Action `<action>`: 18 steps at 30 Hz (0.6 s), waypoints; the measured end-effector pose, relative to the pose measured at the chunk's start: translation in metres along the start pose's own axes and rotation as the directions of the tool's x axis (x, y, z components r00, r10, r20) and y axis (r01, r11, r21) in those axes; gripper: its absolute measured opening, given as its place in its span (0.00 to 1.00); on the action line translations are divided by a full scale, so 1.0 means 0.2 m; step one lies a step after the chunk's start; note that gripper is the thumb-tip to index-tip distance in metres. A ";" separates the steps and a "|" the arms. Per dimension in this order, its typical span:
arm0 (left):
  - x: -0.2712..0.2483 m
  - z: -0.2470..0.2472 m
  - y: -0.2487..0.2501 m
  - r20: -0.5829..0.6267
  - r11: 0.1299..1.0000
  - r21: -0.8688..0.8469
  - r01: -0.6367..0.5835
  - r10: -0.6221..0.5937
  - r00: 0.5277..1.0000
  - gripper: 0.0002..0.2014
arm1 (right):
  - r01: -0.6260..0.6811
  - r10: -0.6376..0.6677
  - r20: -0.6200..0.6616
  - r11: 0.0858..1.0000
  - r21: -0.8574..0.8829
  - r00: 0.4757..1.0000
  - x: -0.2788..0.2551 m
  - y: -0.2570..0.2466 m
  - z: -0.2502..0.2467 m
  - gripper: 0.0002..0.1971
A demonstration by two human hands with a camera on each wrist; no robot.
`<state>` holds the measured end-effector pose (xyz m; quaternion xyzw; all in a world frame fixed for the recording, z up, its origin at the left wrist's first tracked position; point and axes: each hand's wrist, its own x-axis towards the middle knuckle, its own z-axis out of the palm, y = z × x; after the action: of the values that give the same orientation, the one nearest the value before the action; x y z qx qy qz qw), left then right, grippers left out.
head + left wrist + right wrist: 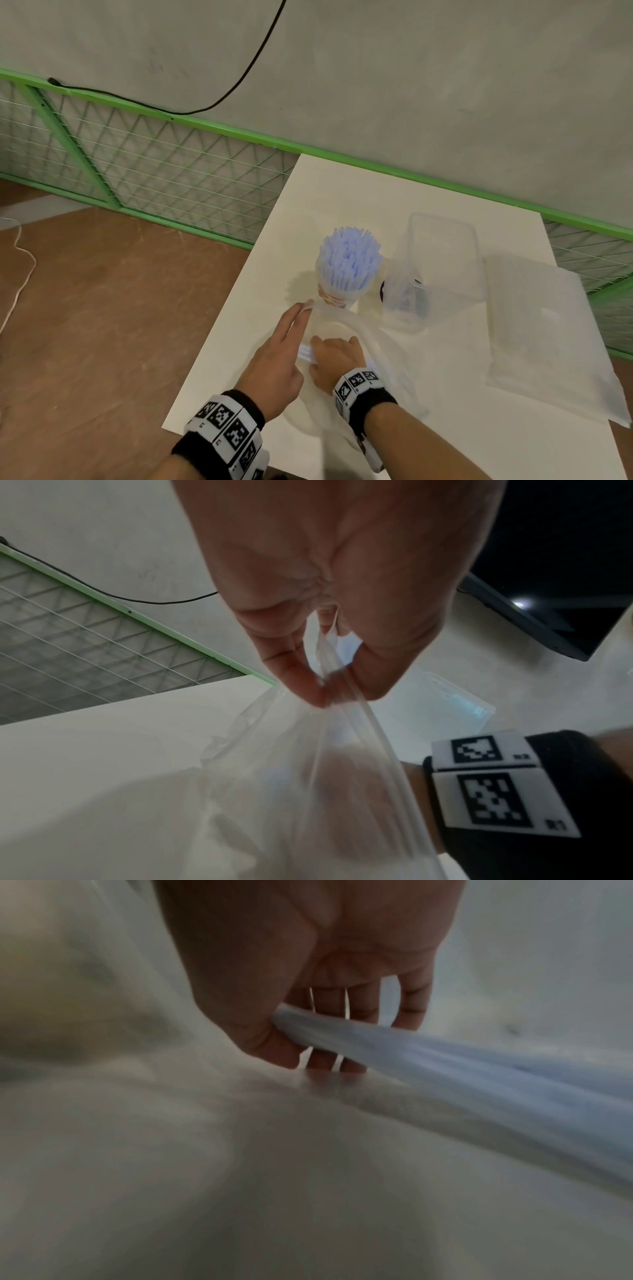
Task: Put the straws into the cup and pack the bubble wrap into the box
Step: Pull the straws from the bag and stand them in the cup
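A cup (pixel 334 297) packed with pale blue straws (pixel 350 254) stands mid-table. In front of it lies a clear plastic bag (pixel 383 346). My left hand (pixel 303 310) pinches the bag's open edge (pixel 334 669) between thumb and finger. My right hand (pixel 325 346) reaches inside the bag and grips a bundle of pale blue straws (pixel 428 1058) between thumb and fingers (pixel 352 1007). The clear box (pixel 445 253) stands open to the right of the cup. A translucent sheet of bubble wrap (pixel 544 335) lies flat at the table's right side.
The white table (pixel 342 192) ends close to my left hand; brown floor lies beyond. A green wire fence (pixel 164 161) and a grey wall run behind. A small dark object (pixel 383 291) sits between cup and box. The bubble wrap overhangs the right edge.
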<state>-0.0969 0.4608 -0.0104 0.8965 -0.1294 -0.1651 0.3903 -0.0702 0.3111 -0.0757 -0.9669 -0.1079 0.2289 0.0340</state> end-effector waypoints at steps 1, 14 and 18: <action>0.00 0.00 -0.01 -0.005 1.000 0.002 0.003 -0.003 1.000 0.50 | -0.001 0.002 -0.023 0.999 0.046 1.000 -0.02 0.00 -0.01 0.14; 0.08 -0.03 -0.07 -0.180 1.000 0.029 -0.005 0.010 0.984 0.50 | 0.276 0.301 -0.490 0.542 0.794 0.818 -0.31 0.04 -0.17 0.05; 0.05 -0.05 -0.09 -0.094 0.985 0.041 -0.170 0.173 0.980 0.35 | 0.082 0.294 -0.378 0.685 0.724 0.878 -0.35 0.16 -0.09 0.13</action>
<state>-0.0809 0.4762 -0.0192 0.8951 -0.1898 -0.0847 0.3944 -0.1165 0.2643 -0.0339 -0.9047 0.0602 0.0152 0.4215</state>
